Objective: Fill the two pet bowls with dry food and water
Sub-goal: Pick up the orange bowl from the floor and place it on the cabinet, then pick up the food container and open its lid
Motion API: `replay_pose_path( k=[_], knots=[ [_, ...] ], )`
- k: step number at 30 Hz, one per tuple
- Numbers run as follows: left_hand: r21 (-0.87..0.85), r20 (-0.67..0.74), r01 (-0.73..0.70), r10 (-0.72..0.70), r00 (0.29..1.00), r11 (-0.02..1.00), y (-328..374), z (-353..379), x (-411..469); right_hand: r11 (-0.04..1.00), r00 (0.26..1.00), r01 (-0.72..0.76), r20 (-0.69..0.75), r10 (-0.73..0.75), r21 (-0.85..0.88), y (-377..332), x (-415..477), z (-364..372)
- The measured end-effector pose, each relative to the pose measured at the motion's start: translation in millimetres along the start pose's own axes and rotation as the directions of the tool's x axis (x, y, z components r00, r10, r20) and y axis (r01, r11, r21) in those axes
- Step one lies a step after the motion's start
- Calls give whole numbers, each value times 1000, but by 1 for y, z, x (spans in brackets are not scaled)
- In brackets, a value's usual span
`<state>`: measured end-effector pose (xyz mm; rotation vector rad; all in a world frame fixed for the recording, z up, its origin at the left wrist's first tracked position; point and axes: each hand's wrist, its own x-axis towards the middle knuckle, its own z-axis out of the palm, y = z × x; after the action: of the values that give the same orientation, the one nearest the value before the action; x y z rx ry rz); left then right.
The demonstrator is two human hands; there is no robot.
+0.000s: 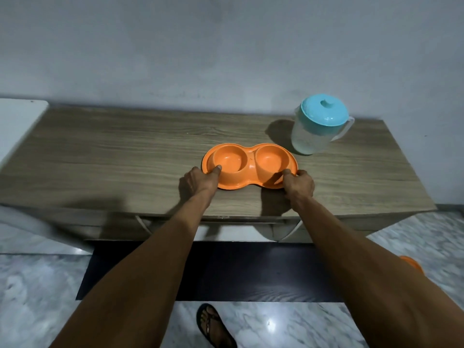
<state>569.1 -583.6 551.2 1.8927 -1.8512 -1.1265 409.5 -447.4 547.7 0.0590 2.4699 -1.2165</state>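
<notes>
Head view: the orange double bowl (249,165) sits near the front edge of the wooden surface (100,159), both wells empty. Left hand (198,179) and right hand (298,183) each have their grip clamped on an end rim — likely steadying or placing it. The lidded pitcher (317,126) waits toward the back right corner — handy for the water.

A low wooden cabinet against a bare wall, on a marbled floor

The wall (226,46) is plain, pale grey-blue and dimly lit; the cabinet (113,156) has a wood-grain top running the width of the view, its front edge in shadow; a white surface (17,121) stands at its left end; the floor (37,292) is glossy white-grey marble tile with bright glints of overhead light; a dark mat (213,272) lies before the cabinet.
</notes>
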Motion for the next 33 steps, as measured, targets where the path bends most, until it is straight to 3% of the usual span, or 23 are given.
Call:
replay_pose_path(
  k=[4,9,20,25,33],
  knots=[
    [-32,-62,6,-8,998,999,-13,-24,-23,998,998,53,21,-53,-25,11,-27,-7],
    [-268,-71,-19,0,997,963,-36,-57,-65,996,995,84,57,-85,8,27,-80,-23],
    [-341,-151,-27,-26,988,940,-119,-108,-108,983,969,186,166,-182,-5,86,-177,-16],
    [-319,-136,-7,-39,990,948,-174,-93,-72,967,941,254,235,-242,-21,116,-176,52],
    [-315,-154,-189,146,977,930,-256,-35,16,937,905,335,241,-350,102,171,-130,189]
  ],
)
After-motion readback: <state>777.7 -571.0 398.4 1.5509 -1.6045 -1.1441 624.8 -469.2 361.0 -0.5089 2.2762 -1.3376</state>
